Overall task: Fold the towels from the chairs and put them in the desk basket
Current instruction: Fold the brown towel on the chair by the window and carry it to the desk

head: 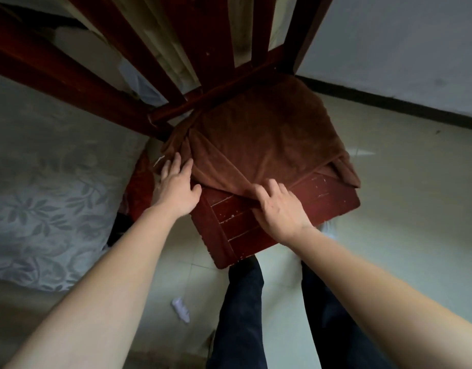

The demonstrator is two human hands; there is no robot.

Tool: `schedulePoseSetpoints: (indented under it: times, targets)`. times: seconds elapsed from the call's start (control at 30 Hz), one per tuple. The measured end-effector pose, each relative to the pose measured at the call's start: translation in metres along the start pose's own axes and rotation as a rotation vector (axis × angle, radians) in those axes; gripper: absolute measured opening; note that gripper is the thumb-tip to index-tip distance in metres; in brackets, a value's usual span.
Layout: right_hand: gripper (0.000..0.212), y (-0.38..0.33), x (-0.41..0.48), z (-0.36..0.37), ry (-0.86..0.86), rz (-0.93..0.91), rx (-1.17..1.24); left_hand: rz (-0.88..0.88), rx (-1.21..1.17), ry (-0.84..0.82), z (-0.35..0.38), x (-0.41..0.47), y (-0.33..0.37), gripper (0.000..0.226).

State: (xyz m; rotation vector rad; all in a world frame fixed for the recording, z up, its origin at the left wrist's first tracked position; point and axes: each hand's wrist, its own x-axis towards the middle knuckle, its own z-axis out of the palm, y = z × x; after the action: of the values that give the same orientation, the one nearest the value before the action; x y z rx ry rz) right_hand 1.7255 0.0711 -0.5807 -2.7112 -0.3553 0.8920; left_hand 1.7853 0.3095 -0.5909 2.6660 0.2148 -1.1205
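Towel location: the brown towel point(256, 134) is spread over the far part of the chair seat point(325, 198). It is bunched at the far left, and its right corner droops over the right edge.
Left hand: the left hand point(176, 187) lies flat with straight fingers, pressing the towel's near-left corner.
Right hand: the right hand point(280, 206) has curled fingers pinching the near hem. The two hands are apart.
Step in hand (judged): first fold. Pin the left corner, lift the hem evenly, carry it to the far edge, match corners, smooth creases.
Towel material: soft, plush, limp, roughly square.
Seat material: hard red slatted wood with a chipped finish.
Basket: not in view.
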Motion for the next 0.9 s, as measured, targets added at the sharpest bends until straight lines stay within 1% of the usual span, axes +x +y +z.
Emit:
schedulePoseSetpoints:
  times: [0.07, 0.1, 0.17, 0.23, 0.33, 0.43, 0.5, 0.53, 0.6, 0.63, 0.67, 0.73, 0.77, 0.8, 0.87, 0.9]
  targets:
    - [0.067, -0.011, 0.014, 0.002, -0.043, -0.015, 0.069, 0.010, -0.009, 0.007, 0.004, -0.003, -0.001, 0.072]
    - [0.072, -0.015, 0.018, 0.003, -0.089, -0.024, 0.081, 0.013, -0.012, 0.003, 0.006, -0.005, -0.003, 0.072]
    - [0.073, -0.017, 0.020, 0.003, -0.186, -0.040, 0.041, 0.017, -0.028, -0.007, 0.010, -0.013, -0.005, 0.070]
    - [0.068, -0.008, 0.011, -0.001, -0.240, -0.045, -0.011, 0.008, -0.070, 0.010, 0.017, -0.024, -0.003, 0.066]
    - [0.059, 0.021, -0.009, -0.008, -0.273, -0.003, -0.086, -0.012, -0.131, 0.084, 0.033, -0.040, 0.004, 0.061]
    - [0.054, 0.069, -0.032, -0.019, -0.264, 0.112, -0.221, 0.054, -0.155, 0.105, 0.054, -0.057, 0.032, 0.056]
    - [0.051, 0.092, -0.043, -0.025, -0.267, 0.223, -0.262, 0.114, -0.190, 0.103, 0.067, -0.063, 0.051, 0.050]
    - [0.047, 0.099, -0.047, -0.027, -0.271, 0.265, -0.281, 0.112, -0.238, 0.114, 0.074, -0.066, 0.060, 0.047]
    - [0.042, 0.101, -0.048, -0.026, -0.214, 0.323, -0.297, 0.042, -0.371, 0.159, 0.083, -0.069, 0.069, 0.045]
    - [0.044, 0.097, -0.047, -0.024, -0.154, 0.331, -0.283, -0.009, -0.442, 0.180, 0.086, -0.070, 0.071, 0.048]
    - [0.049, 0.090, -0.045, -0.023, -0.080, 0.318, -0.256, -0.055, -0.509, 0.192, 0.088, -0.071, 0.070, 0.054]
    - [0.058, 0.072, -0.039, -0.018, 0.058, 0.226, -0.200, -0.114, -0.566, 0.180, 0.091, -0.071, 0.065, 0.065]
    - [0.063, 0.061, -0.036, -0.015, 0.085, 0.173, -0.173, -0.124, -0.550, 0.164, 0.091, -0.071, 0.062, 0.067]
    - [0.066, 0.051, -0.032, -0.010, 0.062, 0.133, -0.145, -0.120, -0.515, 0.148, 0.092, -0.071, 0.058, 0.068]
    - [0.068, 0.035, -0.026, 0.002, -0.072, 0.115, -0.107, -0.083, -0.391, 0.112, 0.092, -0.073, 0.050, 0.065]
    - [0.064, 0.030, -0.024, 0.009, -0.123, 0.119, -0.105, -0.057, -0.302, 0.091, 0.090, -0.075, 0.047, 0.061]
